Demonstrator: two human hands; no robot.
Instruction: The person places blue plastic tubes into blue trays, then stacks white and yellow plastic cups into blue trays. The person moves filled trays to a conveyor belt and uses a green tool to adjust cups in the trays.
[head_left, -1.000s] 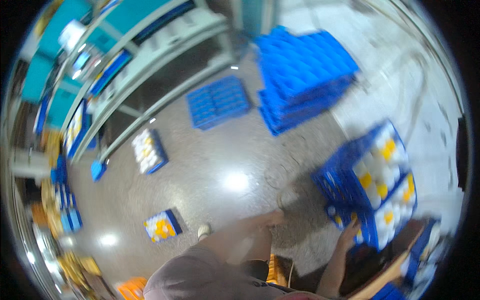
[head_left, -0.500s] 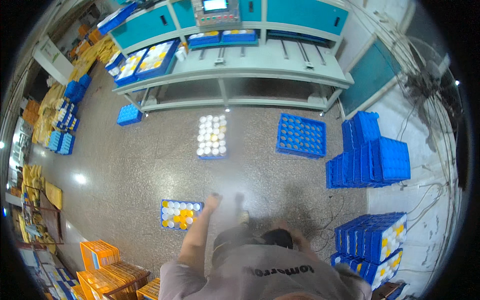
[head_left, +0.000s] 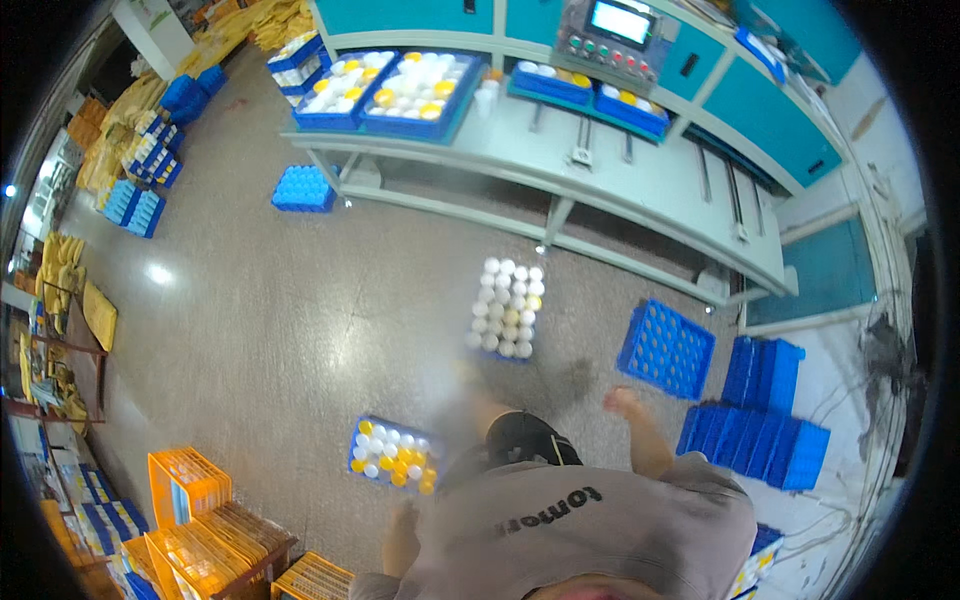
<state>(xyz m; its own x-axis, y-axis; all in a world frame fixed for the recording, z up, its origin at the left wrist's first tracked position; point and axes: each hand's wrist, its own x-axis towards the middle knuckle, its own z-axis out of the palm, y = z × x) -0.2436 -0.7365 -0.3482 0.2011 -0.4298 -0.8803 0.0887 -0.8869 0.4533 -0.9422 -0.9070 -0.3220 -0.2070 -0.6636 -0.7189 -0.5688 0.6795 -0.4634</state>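
With my right hand (head_left: 620, 400), seemingly empty but its spread unclear, near the pitted blue tray (head_left: 655, 380) and my left hand (head_left: 406, 515), too blurred to read, nearest the filled tray (head_left: 372, 422), I judge no lift begun; taking either off the floor (head_left: 270, 330) calls for bending.

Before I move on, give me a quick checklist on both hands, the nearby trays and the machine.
1. Right hand free: ok, nothing seen in it, though blurred.
2. Left hand free: cannot tell, its fingers are too blurred.
3. Blue tray beyond the right hand empty: ok, no pieces in its round openings.
4. Filled tray near the left hand on the floor: ok, with white and yellow pieces in it.
5. Machine screen lit: ok.
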